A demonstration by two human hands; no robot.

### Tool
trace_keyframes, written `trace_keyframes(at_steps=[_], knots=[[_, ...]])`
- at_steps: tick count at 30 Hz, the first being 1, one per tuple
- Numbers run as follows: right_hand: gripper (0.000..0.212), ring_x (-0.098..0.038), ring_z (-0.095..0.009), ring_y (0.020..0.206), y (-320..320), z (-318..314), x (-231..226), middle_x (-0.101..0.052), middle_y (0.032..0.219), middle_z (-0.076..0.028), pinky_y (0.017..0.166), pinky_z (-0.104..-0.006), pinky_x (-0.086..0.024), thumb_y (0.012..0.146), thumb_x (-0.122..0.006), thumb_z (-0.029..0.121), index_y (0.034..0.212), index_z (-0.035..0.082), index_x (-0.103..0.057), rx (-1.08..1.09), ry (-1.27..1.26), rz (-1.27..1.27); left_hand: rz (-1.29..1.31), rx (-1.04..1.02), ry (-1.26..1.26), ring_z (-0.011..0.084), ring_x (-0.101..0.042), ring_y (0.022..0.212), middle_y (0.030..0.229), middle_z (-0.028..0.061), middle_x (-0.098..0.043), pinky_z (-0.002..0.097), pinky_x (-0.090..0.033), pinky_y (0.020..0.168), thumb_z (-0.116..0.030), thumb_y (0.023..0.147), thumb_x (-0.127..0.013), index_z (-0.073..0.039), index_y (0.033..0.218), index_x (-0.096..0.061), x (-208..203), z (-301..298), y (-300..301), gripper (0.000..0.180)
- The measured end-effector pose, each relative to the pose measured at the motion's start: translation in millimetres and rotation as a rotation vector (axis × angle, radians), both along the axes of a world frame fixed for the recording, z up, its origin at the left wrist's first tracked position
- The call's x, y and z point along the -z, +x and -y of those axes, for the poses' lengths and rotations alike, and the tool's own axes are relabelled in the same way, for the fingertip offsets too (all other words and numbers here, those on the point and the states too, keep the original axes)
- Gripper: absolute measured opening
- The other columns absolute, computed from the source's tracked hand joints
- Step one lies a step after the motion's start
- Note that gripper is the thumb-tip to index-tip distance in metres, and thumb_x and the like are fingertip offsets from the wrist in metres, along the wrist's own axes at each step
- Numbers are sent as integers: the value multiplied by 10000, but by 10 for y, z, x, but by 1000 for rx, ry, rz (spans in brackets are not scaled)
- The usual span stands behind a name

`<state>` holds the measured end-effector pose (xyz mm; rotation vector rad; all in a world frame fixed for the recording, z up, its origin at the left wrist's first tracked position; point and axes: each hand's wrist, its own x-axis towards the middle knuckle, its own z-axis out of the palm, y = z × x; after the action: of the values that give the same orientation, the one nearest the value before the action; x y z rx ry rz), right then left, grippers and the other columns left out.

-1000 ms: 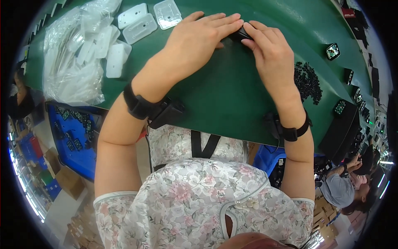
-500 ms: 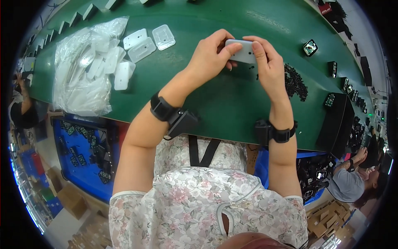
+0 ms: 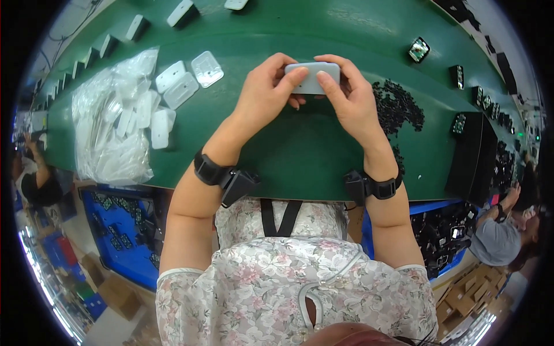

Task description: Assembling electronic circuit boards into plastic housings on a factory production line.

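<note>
Between my two hands is a pale grey rounded rectangular casing (image 3: 312, 79), raised a little above the green table. My left hand (image 3: 268, 86) grips its left end, thumb pressed on the upper face. At the right end my right hand (image 3: 348, 95) holds it the same way, thumb on top and fingers curled behind. The underside is hidden. Small black parts (image 3: 398, 106) lie in a loose heap just right of my right hand. To the left, several white plastic covers (image 3: 180, 90) rest beside a clear plastic bag (image 3: 109, 138) with more covers in it.
A row of white-topped casings (image 3: 137, 27) stands along the far left. Open casings with circuit boards (image 3: 419, 50) line the far right, near a black box (image 3: 471, 155). Blue bins (image 3: 109, 230) sit below the table edge. A co-worker (image 3: 497, 236) is at the right.
The view has shifted slightly. The casing now lies more level and flat between both hands, and my thumbs have moved closer together on its face.
</note>
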<state>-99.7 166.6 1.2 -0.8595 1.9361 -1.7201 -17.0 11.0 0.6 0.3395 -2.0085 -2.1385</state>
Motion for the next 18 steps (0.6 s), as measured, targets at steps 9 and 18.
trace_keyframes(at_steps=[9, 18], knots=[[373, -580, -136, 871, -103, -93, -86, -612, 992, -57, 712, -269, -476, 884, -634, 234, 1194, 41, -559, 105, -104, -200, 20, -35, -173, 91, -550, 546, 743, 64, -610, 221, -451, 510, -187, 881, -623, 45, 967, -600, -68, 104, -172, 248], [304, -604, -231, 833, -582, -818, -9, -594, 943, -43, 734, -349, -477, 776, -699, 225, 1040, 111, -599, 604, 900, -625, 81, -228, -114, 176, -647, 588, 771, 145, -653, 254, -510, 526, -208, 880, -628, 134, 967, -583, 275, 783, -1402, 355]])
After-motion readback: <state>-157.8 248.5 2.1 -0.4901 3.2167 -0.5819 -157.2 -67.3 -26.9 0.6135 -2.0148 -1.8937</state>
